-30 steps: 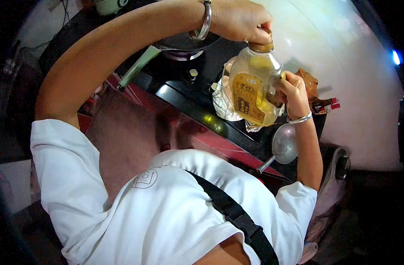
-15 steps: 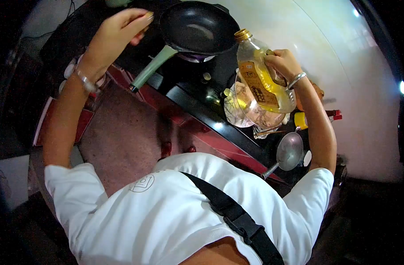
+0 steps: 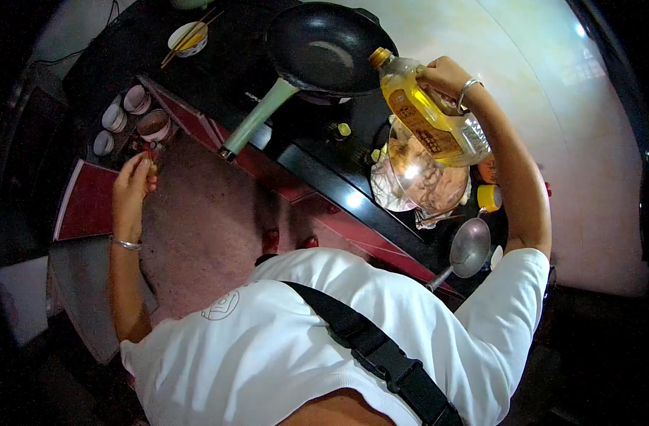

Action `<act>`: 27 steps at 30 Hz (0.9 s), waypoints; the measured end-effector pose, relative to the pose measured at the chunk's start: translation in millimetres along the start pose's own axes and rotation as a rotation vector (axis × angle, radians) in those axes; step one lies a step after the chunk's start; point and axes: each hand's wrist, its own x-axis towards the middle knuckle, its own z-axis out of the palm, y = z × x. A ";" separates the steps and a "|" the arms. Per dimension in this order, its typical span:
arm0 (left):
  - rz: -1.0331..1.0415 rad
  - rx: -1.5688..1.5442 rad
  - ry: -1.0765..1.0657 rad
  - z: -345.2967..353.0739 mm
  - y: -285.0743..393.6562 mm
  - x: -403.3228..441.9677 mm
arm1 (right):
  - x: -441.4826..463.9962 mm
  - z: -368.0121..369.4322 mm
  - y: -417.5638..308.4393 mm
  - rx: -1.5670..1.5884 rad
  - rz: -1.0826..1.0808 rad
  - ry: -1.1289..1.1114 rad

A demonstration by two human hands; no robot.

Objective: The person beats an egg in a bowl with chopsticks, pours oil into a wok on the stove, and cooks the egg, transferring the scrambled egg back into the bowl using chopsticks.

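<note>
A pale wall (image 3: 523,71) runs along the far right behind the dark bench (image 3: 232,67), and the floor (image 3: 204,234) shows pinkish on the near side. What I notice first is the change at the bottle (image 3: 427,124): the left hand (image 3: 131,181) has come away from its top and now hangs low on the left, off the bench edge. The bottle's gold-rimmed mouth now leans further left, with the yellow liquid reaching up towards the neck. As I judge it, that leaves one hand controlling the tilt. The right hand (image 3: 445,77) is closed around the bottle's handle, holding it up over the right part of the bench with its mouth beside the right rim of the black pan (image 3: 321,60). I can make out no stream falling. The left hand's fingers are bent close together; I can't tell whether they pinch anything small. The pan sits at the far middle, its pale green handle (image 3: 260,117) pointing near and left. Below the bottle I see a clear bowl (image 3: 397,181) of pale food, with a metal ladle (image 3: 471,247) nearer me and a yellow cap (image 3: 489,197) beside it. At the far left, chopsticks (image 3: 172,55) lie across a small bowl (image 3: 191,50) with something yellow inside.
</note>
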 end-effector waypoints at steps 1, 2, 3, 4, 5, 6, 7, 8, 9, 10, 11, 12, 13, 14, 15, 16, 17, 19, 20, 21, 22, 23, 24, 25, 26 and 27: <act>-0.014 -0.006 0.012 -2.1 -5.6 0.3 | 4.2 0.2 -1.3 -0.009 -0.008 0.015; -0.018 -0.038 0.001 -4.3 -12.6 2.2 | 7.7 0.2 -2.6 -0.019 -0.016 0.030; -0.022 -0.070 -0.010 -6.5 -19.6 4.7 | 10.3 -1.3 -4.8 -0.029 -0.006 0.022; -0.025 -0.102 -0.021 -7.7 -23.7 6.2 | 12.0 -4.0 -7.7 -0.040 0.004 0.014; -0.036 -0.099 -0.019 -7.2 -26.1 5.8 | 13.0 -4.4 -9.7 -0.051 0.016 0.005; -0.046 -0.094 -0.014 -5.8 -26.3 5.4 | 16.9 -4.0 -9.3 -0.064 0.002 0.013; -0.056 -0.089 -0.008 -5.5 -26.8 5.8 | 21.5 -3.5 -7.8 -0.076 -0.014 0.020; -0.054 -0.103 -0.013 -5.6 -28.5 7.1 | 24.1 -3.2 -7.8 -0.089 -0.028 0.029; -0.051 -0.116 -0.017 -5.4 -30.8 8.6 | 25.1 -3.6 -10.0 -0.110 -0.021 0.026; -0.049 -0.130 -0.022 -5.0 -33.1 10.8 | 25.0 -4.7 -14.0 -0.130 -0.013 0.024; -0.042 -0.137 -0.024 -4.8 -37.0 13.6 | 25.5 -5.2 -16.3 -0.150 -0.005 0.022; -0.039 -0.140 -0.028 -8.1 -41.1 15.0 | 25.6 -3.6 -17.5 -0.154 -0.009 0.021; -0.031 -0.148 -0.031 -7.6 -43.8 17.8 | 28.8 -3.2 -16.7 -0.161 -0.016 0.025; -0.039 -0.147 -0.035 -6.6 -44.4 19.4 | 31.3 -3.2 -16.2 -0.167 -0.021 0.029; -0.046 -0.146 -0.040 -5.6 -44.7 20.9 | 33.2 -3.3 -16.5 -0.174 -0.021 0.026; -0.053 -0.145 -0.045 -4.5 -44.5 22.0 | 34.8 -3.3 -17.3 -0.182 -0.021 0.022; -0.058 -0.128 -0.040 -2.9 -42.6 22.4 | 36.0 -3.5 -18.1 -0.190 -0.021 0.018; -0.073 -0.091 -0.032 -0.5 -37.0 21.6 | 35.3 -4.7 -22.0 -0.212 -0.039 0.005; -0.066 -0.099 -0.038 -0.3 -37.8 22.0 | 34.9 -5.2 -23.4 -0.225 -0.049 0.001; -0.059 -0.107 -0.044 -0.2 -39.0 22.4 | 36.6 -4.7 -22.6 -0.226 -0.039 -0.002; -0.052 -0.115 -0.051 -0.3 -38.8 23.2 | 39.5 -4.1 -21.3 -0.227 -0.029 -0.005; -0.058 -0.114 -0.047 0.2 -38.3 23.7 | 41.1 -3.5 -20.6 -0.228 -0.019 -0.007; -0.065 -0.114 -0.044 1.0 -37.5 24.0 | 41.3 -3.4 -20.8 -0.240 -0.013 -0.005; -0.071 -0.113 -0.041 1.6 -37.2 24.5 | 41.3 -3.2 -21.6 -0.252 -0.007 -0.003; -0.070 -0.116 -0.043 2.3 -40.1 25.7 | 41.3 -2.6 -22.4 -0.265 0.000 -0.001; -0.070 -0.118 -0.046 2.3 -43.4 27.3 | 39.7 -3.8 -24.4 -0.259 0.007 -0.003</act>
